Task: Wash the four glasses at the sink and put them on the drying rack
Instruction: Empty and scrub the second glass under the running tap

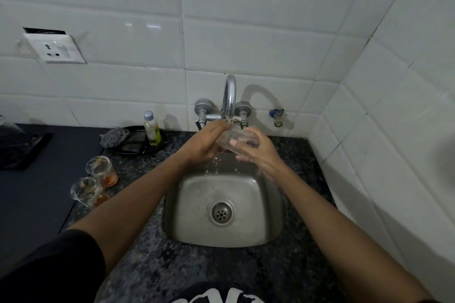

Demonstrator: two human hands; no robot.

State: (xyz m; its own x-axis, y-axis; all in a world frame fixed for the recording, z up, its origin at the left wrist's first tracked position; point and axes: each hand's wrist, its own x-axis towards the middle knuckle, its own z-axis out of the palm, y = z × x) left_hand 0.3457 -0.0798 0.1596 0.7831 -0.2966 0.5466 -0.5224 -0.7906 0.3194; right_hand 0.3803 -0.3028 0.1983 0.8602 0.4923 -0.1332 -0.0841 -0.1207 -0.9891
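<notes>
Under the tap (229, 96) our hands, left (204, 143) and right (256, 149), grasp one glass (234, 139); two dirty glasses (102, 171) wait on the counter (138, 216).

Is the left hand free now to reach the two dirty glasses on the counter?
Probably not yet: the left hand and right hand both hold a glass under the tap. The path to the dirty glasses looks clear.

A soap bottle (152, 131) stands on a dark tray (138, 141) beside a scrubber (113, 137).
</notes>
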